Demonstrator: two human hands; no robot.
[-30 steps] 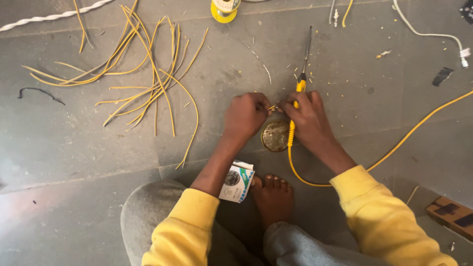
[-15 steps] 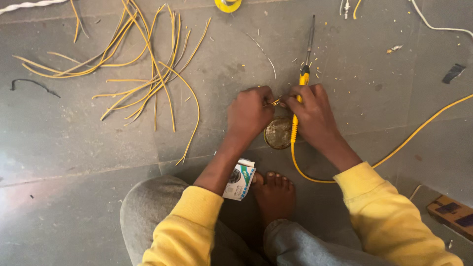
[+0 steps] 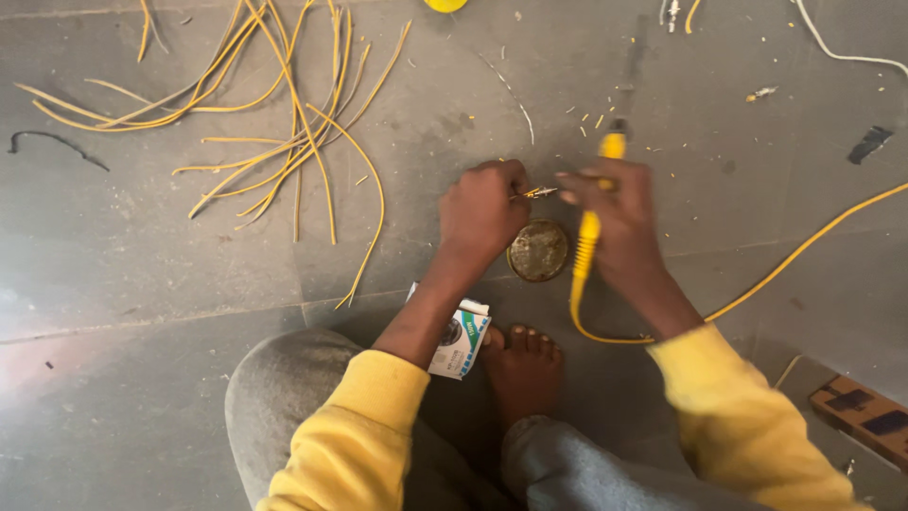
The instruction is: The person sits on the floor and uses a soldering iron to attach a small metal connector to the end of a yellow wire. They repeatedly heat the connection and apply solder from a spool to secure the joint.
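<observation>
I sit on a grey tiled floor in yellow sleeves. My left hand (image 3: 482,213) is closed on a small bare wire end (image 3: 541,193) that pokes out to the right. My right hand (image 3: 615,222) grips a soldering iron with a yellow handle (image 3: 591,227), its dark tip pointing away from me, fingertips close to the wire end. A long yellow cable (image 3: 804,251) runs from the iron's handle off to the right. Just below the hands a small round tin (image 3: 538,250) of brownish paste stands open on the floor.
A heap of cut yellow wire pieces (image 3: 284,142) lies at the upper left. A small white and green box (image 3: 461,341) rests by my bare foot (image 3: 522,374). A brown box (image 3: 865,416) sits at lower right, a white cable (image 3: 842,55) at upper right.
The view has drifted so the hands sit lower. My hands have drawn slightly apart, exposing the wire end between them; the right hand is blurred with motion.
</observation>
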